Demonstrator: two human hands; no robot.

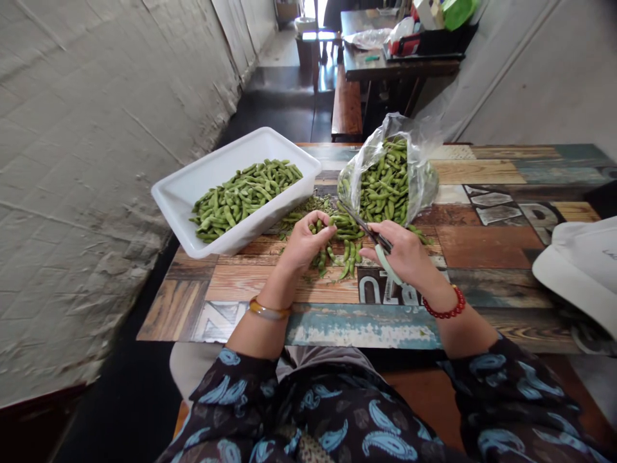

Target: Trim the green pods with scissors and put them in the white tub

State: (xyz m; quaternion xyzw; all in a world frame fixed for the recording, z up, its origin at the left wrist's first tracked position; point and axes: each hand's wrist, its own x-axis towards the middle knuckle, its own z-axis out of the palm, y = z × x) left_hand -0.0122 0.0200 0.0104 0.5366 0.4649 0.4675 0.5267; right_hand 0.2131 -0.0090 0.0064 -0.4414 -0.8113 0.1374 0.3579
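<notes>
My left hand (308,239) is closed round a few green bean pods, with the fingers curled and the thumb against them. In my right hand (402,253) is a pair of scissors (384,260) with pale green handles, its dark blades pointing up and left. Loose pods (348,239) and small trimmings lie on the table between and beneath my hands. To the left, a white plastic tub (180,222) holds a heap of pods (241,199). Beyond my right hand, a clear plastic bag (419,186) stands open, full of pods (385,183).
The patchwork wood table (482,247) spans the view. A white cap (581,263) lies at its right edge. A rough white wall (96,161) runs along the left. Farther back are a bench (347,106) and another table (354,64) with a black tray and bags.
</notes>
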